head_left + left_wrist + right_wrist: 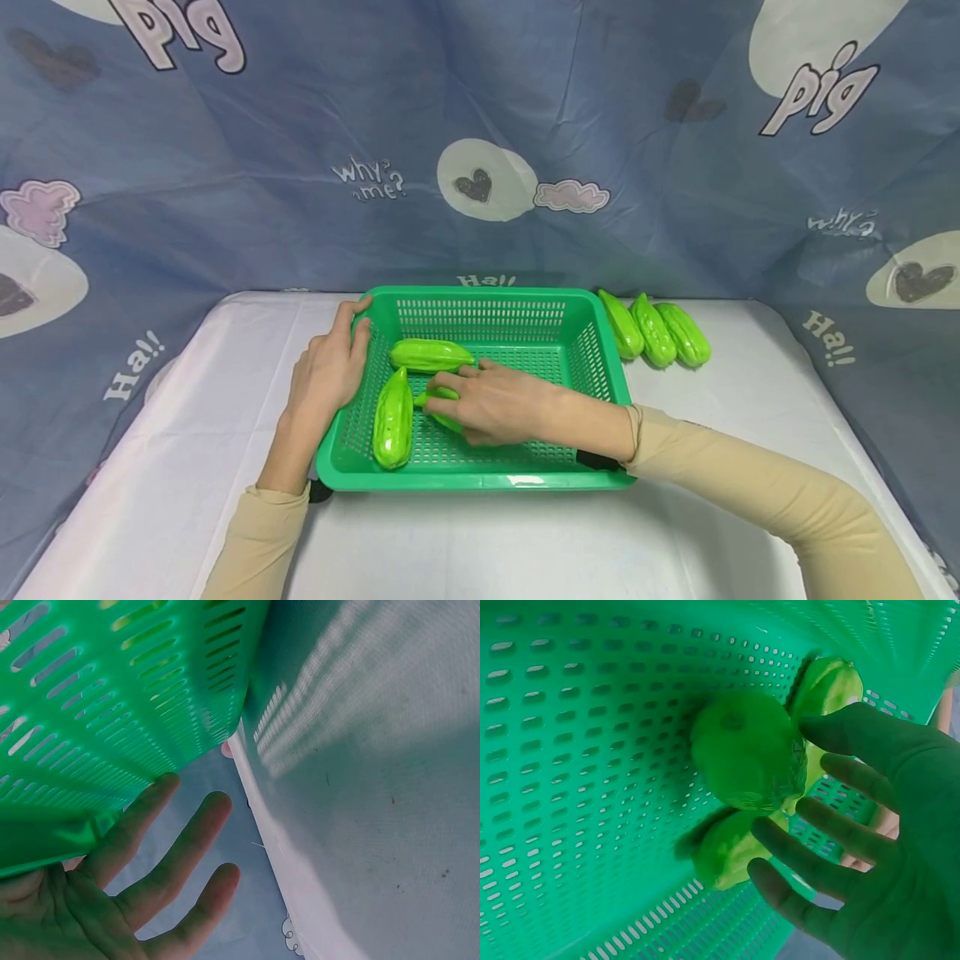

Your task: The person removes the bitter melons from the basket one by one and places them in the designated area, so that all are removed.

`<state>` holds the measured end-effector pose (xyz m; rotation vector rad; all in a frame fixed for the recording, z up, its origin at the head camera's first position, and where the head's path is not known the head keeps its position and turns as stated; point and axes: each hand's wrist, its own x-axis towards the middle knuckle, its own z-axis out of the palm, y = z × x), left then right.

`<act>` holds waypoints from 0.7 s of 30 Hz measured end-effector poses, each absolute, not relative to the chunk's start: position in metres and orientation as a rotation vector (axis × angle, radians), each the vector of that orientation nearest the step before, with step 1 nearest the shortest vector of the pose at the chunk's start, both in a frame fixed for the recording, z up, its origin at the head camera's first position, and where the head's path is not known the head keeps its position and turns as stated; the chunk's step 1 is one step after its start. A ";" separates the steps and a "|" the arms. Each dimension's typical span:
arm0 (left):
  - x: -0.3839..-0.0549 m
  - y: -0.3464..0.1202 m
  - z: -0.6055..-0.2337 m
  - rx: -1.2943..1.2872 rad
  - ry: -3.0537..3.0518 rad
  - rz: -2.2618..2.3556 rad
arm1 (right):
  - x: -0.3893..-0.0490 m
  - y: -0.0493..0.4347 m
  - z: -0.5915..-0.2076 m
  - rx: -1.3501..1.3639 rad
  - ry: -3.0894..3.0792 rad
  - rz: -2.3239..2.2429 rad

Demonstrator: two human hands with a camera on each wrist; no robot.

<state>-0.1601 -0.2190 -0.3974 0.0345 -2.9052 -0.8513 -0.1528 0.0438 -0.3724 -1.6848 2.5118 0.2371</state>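
A green plastic basket point(480, 481) stands on the table with three glossy green ridged fruits inside. One fruit point(431, 356) lies sideways at the back, another point(393, 421) lengthwise at the left. My left hand point(327, 367) holds the basket's left rim; in the left wrist view three fingers extend along the outside wall and the thumb is hidden. Inside the basket, my right hand point(495, 404) is over the third fruit point(746, 750), which it partly covers in the head view. Seen from the right wrist, the thumb touches or nearly touches that fruit, and the fingers are spread beside it.
Three more green fruits point(654, 332) lie side by side on the white tablecloth point(525, 542), just right of the basket. A blue printed cloth point(300, 233) rises behind the table and along its sides.
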 end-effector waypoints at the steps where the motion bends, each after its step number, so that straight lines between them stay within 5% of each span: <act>1: -0.160 -0.219 -0.397 0.034 -2.905 -0.851 | -0.153 0.044 -0.372 -1.676 2.508 0.242; 21: -0.160 -0.219 -0.397 0.036 -2.904 -0.848 | -0.152 0.043 -0.375 -1.559 2.498 0.314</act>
